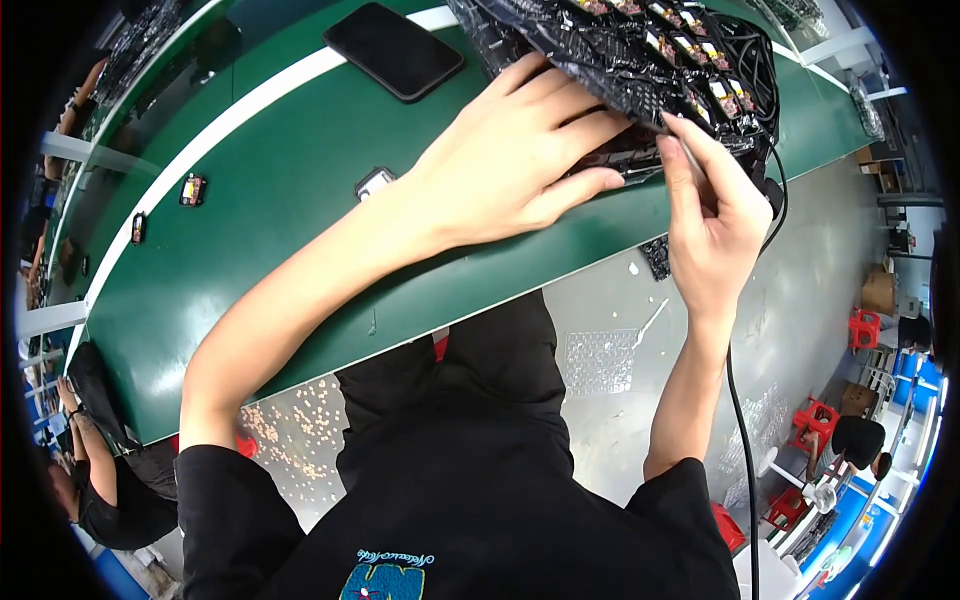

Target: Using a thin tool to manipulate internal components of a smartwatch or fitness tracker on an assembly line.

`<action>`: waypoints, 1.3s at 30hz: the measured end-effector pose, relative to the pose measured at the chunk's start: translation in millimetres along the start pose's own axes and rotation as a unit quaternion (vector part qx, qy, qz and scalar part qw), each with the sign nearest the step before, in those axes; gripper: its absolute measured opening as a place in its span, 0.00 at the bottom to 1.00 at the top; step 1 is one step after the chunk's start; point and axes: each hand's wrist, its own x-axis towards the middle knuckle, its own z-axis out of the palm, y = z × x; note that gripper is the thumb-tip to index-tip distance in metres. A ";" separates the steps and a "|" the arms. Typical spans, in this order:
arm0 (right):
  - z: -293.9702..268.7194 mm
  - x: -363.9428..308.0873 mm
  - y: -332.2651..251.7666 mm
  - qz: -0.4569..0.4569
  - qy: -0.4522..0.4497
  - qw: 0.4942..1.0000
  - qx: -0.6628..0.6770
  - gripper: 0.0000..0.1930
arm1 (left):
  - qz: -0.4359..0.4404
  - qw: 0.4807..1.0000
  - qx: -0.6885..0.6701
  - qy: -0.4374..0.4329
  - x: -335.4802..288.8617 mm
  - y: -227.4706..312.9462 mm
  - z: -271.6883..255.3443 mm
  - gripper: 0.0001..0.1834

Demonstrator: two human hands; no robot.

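At the far edge of the green table (290, 200), a black plastic tray (590, 50) is tilted up, its pockets holding several small parts with yellow and white patches. My right hand (718, 215) pinches the tray's near edge between thumb and fingers. A thin grey strip shows along its palm, too unclear to name. My left hand (525, 155) lies flat with fingers spread, and its fingertips pass under the raised edge. Beneath is a dark layer with more parts, mostly hidden. Beside my left wrist sits a small white-and-black device (375, 183), partly covered by the forearm.
A black phone (393, 52) lies left of the tray. Two small modules (193, 190) rest farther left. Black cables bunch at the tray's right, and one black cable (742, 440) hangs down. A clear plastic tray (600, 362) lies on the floor. Other people sit at both sides.
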 end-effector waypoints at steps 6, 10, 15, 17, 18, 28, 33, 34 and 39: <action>7.0 -10.7 6.7 0.016 -0.016 0.999 0.029 0.19 | -0.003 0.999 -0.037 -0.018 -15.4 -2.2 -21.6 0.22; 4.7 -13.5 11.4 0.000 -0.006 1.000 0.009 0.21 | 0.052 0.990 -0.066 0.111 -19.2 -17.8 -45.0 0.13; 10.2 -13.8 14.0 -0.042 0.015 0.999 -0.007 0.22 | -0.129 0.970 -0.031 0.203 34.9 -95.7 -61.9 0.16; 8.9 -14.3 11.0 -0.050 0.012 0.998 -0.043 0.21 | -0.216 0.968 -0.047 0.121 59.9 -137.9 -59.9 0.22; 10.6 -13.6 10.1 -0.066 0.015 0.996 -0.052 0.21 | -0.260 0.959 -0.057 0.092 68.3 -161.3 -55.5 0.23; 11.8 -12.6 13.5 -0.096 0.017 0.994 -0.053 0.21 | -0.385 0.915 -0.123 -0.002 92.2 -209.3 -21.9 0.14; 11.7 -9.4 18.4 -0.113 0.017 0.992 -0.061 0.20 | -0.361 0.929 -0.077 0.003 93.5 -213.4 -15.8 0.14; 15.5 -8.9 23.1 -0.122 0.025 0.991 -0.055 0.21 | -0.356 0.930 -0.087 0.016 91.9 -217.3 -17.3 0.13; 11.2 -6.3 21.0 -0.123 0.025 0.990 -0.068 0.25 | -0.358 0.929 -0.088 0.034 93.8 -217.0 -13.1 0.12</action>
